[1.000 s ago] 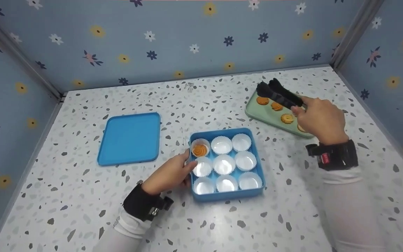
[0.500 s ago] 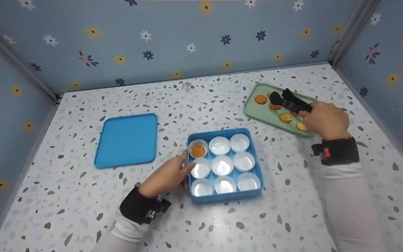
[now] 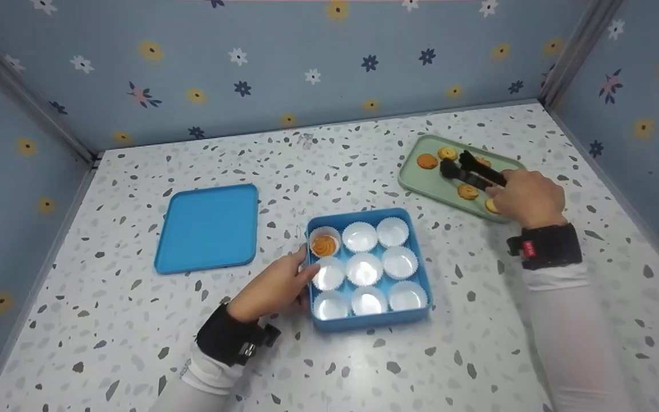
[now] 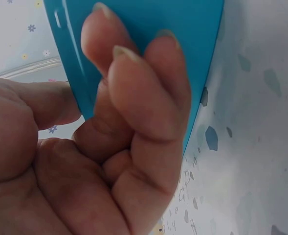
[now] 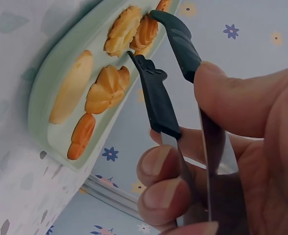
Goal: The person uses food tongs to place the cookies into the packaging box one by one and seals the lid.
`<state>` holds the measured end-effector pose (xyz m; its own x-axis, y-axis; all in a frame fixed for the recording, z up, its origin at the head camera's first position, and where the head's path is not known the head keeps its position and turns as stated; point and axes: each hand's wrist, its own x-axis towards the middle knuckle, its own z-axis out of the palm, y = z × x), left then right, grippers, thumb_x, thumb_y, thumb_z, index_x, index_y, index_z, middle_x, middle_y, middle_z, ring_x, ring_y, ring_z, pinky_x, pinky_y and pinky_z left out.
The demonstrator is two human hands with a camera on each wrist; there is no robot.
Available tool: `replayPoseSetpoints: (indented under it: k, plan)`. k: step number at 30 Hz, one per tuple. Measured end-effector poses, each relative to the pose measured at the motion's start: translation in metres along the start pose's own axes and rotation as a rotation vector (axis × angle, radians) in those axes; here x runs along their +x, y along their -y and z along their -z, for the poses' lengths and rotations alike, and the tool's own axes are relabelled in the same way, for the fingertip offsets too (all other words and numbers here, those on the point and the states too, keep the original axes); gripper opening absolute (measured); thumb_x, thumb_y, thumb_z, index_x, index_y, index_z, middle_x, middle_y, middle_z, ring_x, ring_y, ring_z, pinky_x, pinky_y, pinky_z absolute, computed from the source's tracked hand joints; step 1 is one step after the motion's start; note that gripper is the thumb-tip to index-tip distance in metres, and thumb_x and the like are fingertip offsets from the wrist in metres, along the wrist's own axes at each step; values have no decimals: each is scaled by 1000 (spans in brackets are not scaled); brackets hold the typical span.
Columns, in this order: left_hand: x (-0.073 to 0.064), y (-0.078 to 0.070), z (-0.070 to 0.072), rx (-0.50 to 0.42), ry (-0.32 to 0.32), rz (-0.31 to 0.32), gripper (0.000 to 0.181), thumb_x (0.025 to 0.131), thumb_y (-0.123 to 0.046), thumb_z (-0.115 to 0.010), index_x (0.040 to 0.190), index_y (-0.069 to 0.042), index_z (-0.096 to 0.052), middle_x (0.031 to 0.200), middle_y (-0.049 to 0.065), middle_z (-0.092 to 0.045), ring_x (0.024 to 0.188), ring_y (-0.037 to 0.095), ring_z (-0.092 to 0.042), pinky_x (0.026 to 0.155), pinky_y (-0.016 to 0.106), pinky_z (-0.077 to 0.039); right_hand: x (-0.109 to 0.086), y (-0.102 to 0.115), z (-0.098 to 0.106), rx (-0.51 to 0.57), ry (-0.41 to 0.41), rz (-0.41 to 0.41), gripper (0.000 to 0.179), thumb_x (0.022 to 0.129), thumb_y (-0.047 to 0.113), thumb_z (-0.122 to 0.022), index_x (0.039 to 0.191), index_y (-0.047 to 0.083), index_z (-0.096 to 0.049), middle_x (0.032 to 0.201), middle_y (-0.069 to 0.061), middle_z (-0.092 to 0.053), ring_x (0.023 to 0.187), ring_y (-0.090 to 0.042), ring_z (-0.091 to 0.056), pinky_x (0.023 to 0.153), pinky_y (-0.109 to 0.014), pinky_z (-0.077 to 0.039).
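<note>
A blue square box [image 3: 372, 322] holds rows of white paper cups [image 3: 364, 270]. One orange-brown swirled cookie [image 3: 324, 246] sits in the far-left cup. My left hand [image 3: 275, 286] holds the box's left wall, thumb at the rim; in the left wrist view its curled fingers [image 4: 144, 98] lie against the blue outside. With my right hand [image 3: 531, 197] I grip black-headed tongs [image 3: 483, 169] over the pale green tray [image 3: 435, 186]. Their parted tips stand beside a ridged brown cookie [image 5: 146, 33] in the right wrist view; from the head it is mostly hidden.
Several other cookies lie on the tray, among them a round orange one [image 3: 427, 161] and a yellow ring-like one [image 3: 467, 191]. A flat blue lid [image 3: 208, 229] lies left of the box. Flowered panels [image 3: 284, 57] enclose the speckled table's back and sides.
My right hand has lowered the tongs to the tray, their tips shifting right and nearer me among the cookies. The left hand stays on the box.
</note>
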<state>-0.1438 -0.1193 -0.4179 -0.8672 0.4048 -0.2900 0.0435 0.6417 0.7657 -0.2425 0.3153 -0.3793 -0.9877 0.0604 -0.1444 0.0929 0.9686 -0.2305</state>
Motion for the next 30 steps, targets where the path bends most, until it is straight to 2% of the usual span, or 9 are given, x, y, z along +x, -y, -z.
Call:
replayPoseSetpoints:
  k: [5,11,17,24,30]
  plan:
    - [0,-1,0,-6,-2,7,70,106,-28,-48,155,6,-11,63,4,-62,58,26,-63,51,33,-47,1,0,-3,-11,-20,7,68,98,48,-53,143,-3,-47,129,-38,-50,106,-57,-52,75,-65,-45]
    - [1,-1,0,-2,-1,23,70,106,-29,-47,156,4,-11,63,4,-63,59,25,-63,52,33,-47,2,-1,-5,-27,-39,6,66,98,45,-56,143,-2,-48,131,-38,-50,107,-57,-52,76,-65,-44]
    - [1,0,0,6,2,23,71,106,-31,-47,155,5,-10,63,4,-63,59,26,-63,52,34,-46,3,-2,-5,-57,-45,-18,62,98,44,-55,142,1,-50,130,-37,-51,105,-56,-53,75,-63,-44]
    - [1,1,-1,21,-4,-17,69,107,-29,-47,154,8,-12,61,3,-62,57,25,-63,50,32,-43,1,-5,-2,-18,-86,-17,61,97,45,-57,139,1,-55,122,-37,-56,92,-53,-59,62,-58,-47]
    - [0,2,-1,16,-5,-9,69,107,-29,-47,155,6,-12,61,3,-62,57,25,-63,51,32,-44,2,-4,-3,-15,-58,-44,66,97,50,-53,142,2,-52,127,-37,-54,97,-53,-57,67,-59,-46]
